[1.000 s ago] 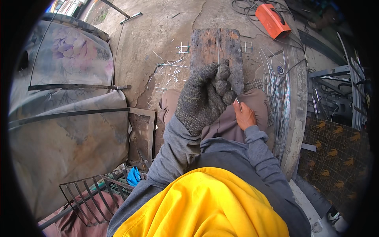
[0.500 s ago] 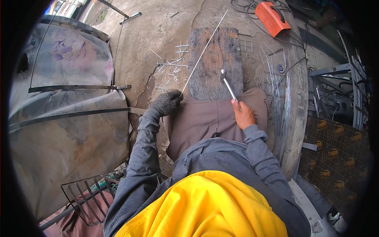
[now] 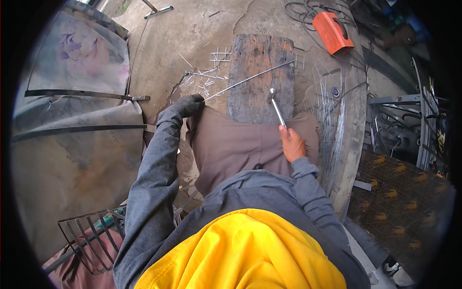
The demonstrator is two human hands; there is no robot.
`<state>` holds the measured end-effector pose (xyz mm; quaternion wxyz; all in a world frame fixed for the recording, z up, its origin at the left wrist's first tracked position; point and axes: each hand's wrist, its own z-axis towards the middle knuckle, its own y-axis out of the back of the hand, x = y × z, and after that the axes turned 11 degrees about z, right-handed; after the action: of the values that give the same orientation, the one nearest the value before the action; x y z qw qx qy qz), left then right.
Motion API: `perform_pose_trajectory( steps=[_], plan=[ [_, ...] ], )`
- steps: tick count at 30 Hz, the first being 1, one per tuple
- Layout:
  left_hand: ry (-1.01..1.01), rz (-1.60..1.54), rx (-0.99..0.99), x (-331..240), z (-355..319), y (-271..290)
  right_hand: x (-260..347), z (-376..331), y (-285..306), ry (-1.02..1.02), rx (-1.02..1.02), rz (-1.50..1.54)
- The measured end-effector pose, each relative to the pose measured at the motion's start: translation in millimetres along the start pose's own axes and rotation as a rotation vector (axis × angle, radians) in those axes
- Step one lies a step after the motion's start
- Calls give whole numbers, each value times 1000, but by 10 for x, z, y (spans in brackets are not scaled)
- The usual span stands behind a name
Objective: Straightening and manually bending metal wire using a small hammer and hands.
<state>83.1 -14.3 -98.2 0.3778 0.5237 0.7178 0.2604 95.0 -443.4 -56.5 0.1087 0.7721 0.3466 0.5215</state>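
My left hand (image 3: pixel 192 105), in a dark grey glove, is closed on one end of a thin metal rod (image 3: pixel 255 76). The rod slants across a worn wooden board (image 3: pixel 260 107), its far end near the board's right edge. In my bare right hand (image 3: pixel 293 144) is a shiny metal hammer (image 3: pixel 278 112), gripped by its shaft. The rounded head of the hammer rests on or just over the right part of the board, below the rod; contact cannot be made out. My knees are spread at the board's near end.
Short cut metal pieces (image 3: pixel 207 81) and a small wire grid (image 3: pixel 221 57) lie left of the board. Long thin rods (image 3: pixel 332 130) are bundled on the right. An orange machine (image 3: pixel 333 33) with cables stands far right. A draped sheet (image 3: pixel 77 178) covers something at left.
My left hand has moved left and slightly away from me. The rod has swung from pointing far ahead to lying across the board. The hammer stays nearly in place.
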Motion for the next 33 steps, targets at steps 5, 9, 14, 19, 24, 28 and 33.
perform_pose_trajectory(
  steps=[5,9,14,19,24,28,33],
  plan=[
    [118,-241,-101,144,17,-150,-6,14,12,35,-7,-21],
    [233,-511,-227,219,19,-393,37,22,-2,33,-5,-29],
    [273,-642,-436,103,1,-552,-3,51,-34,39,-28,-44],
    [409,-588,-572,-118,-87,-612,142,54,13,47,-8,6],
    [429,-421,-704,-315,-151,-535,373,253,66,131,-109,70],
    [425,-431,-683,-292,-174,-540,823,390,17,278,-217,216],
    [432,-450,-720,-361,-143,-532,761,654,-141,310,-265,92]
  ],
)
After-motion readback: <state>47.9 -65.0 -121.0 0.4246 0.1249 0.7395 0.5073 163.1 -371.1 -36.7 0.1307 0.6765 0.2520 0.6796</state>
